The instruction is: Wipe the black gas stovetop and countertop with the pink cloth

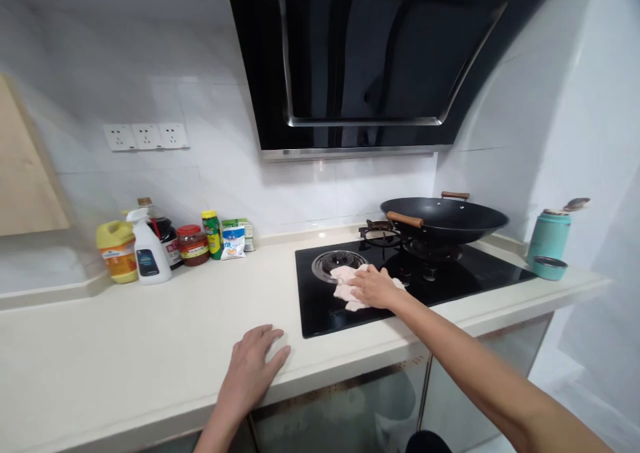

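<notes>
My right hand (374,288) presses a pale pink cloth (345,292) onto the black glass gas stove (320,313), fingers over the bunched fabric. The cloth lies just in front of the left burner (340,262), touching or nearly touching its ring. My left hand (254,361) rests at the counter's front edge, left of the stove. Its fingers are curved and apart, with nothing in them. A black wok (445,220) with wooden handles sits on the right burner. Beside it, a pot support (381,234) stands at the back of the stove.
Along the wall at left stand a yellow jug (117,252), a white spray bottle (151,253), a red-lidded jar (193,245) and small packets (233,242). A teal utensil holder (549,235) and small teal bowl (549,268) are at right. The black range hood (360,60) hangs above.
</notes>
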